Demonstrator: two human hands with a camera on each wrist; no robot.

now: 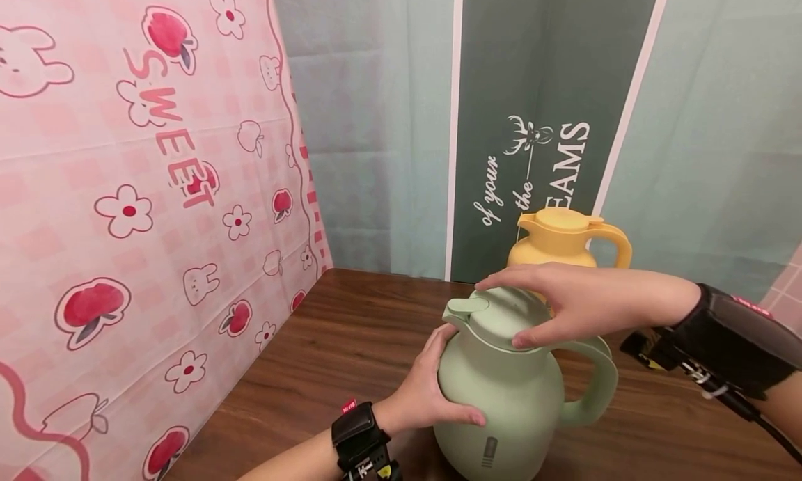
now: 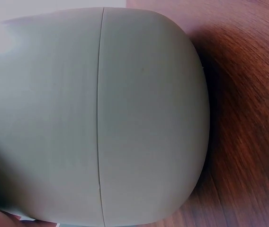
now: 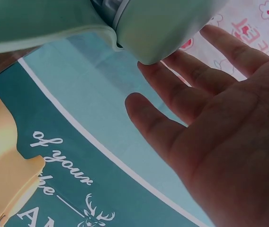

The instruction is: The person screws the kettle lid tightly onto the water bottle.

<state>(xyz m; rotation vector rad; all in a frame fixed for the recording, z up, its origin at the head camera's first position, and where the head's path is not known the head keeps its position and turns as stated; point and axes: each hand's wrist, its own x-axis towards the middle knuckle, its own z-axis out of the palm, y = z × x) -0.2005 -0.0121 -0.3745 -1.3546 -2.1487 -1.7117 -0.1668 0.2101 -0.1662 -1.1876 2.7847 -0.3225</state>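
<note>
A pale green thermos jug (image 1: 501,397) stands upright on the brown wooden table (image 1: 301,363). My left hand (image 1: 422,390) holds its rounded body from the left, thumb across the front and fingers round the far side. In the left wrist view, the jug's smooth lower body (image 2: 144,118) fills most of the picture. Over the green lid (image 1: 510,314) spreads my right hand (image 1: 576,300), thumb at the near rim and fingers toward the spout side. The right wrist view shows its fingers (image 3: 182,94) spread and nearly straight, tips close round the lid's pouring end.
Behind the green jug stands a yellow jug (image 1: 560,237), partly covered by my right hand. A pink patterned cloth (image 1: 156,209) hangs on the left. At the back hangs a blue-green curtain (image 1: 363,133) with a dark lettered panel (image 1: 501,70).
</note>
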